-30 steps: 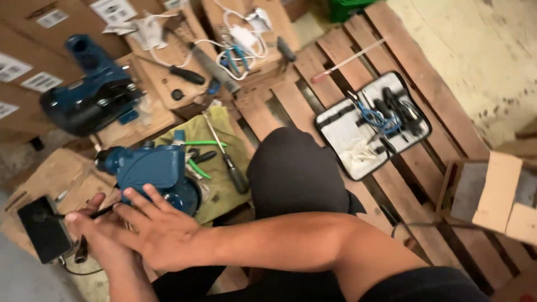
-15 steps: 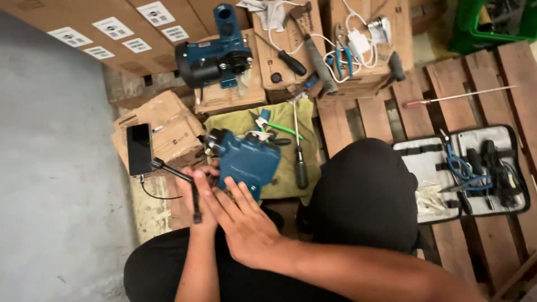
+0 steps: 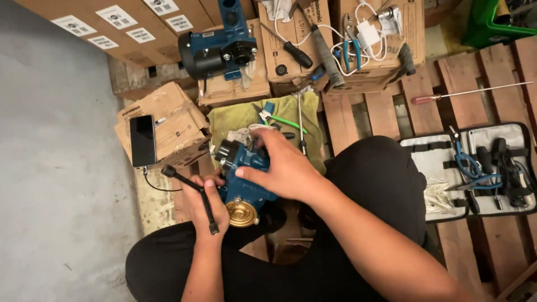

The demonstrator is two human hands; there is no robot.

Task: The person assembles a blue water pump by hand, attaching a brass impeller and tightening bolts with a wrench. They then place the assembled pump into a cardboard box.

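Observation:
A small blue pump body (image 3: 246,176) with a round brass part (image 3: 241,213) at its near end rests above my lap. My right hand (image 3: 282,165) grips it from the top right, fingers wrapped over the housing. My left hand (image 3: 208,202) is against its left side and holds a black T-shaped wrench (image 3: 193,190) whose shaft runs down through the fist. Just beyond lies a yellow-green cloth (image 3: 254,120) with green-handled pliers (image 3: 279,119) and a screwdriver (image 3: 301,126) on it.
A second blue pump (image 3: 221,50) sits on cardboard boxes at the top. A black phone (image 3: 143,141) lies on a torn box to the left. More tools and a white charger (image 3: 366,33) top another box. An open grey tool pouch (image 3: 475,170) lies on the wooden pallet to the right.
The pump has come down off the cloth toward my lap, brass part now showing. My right hand has shifted from below it to gripping its top. My view has moved closer.

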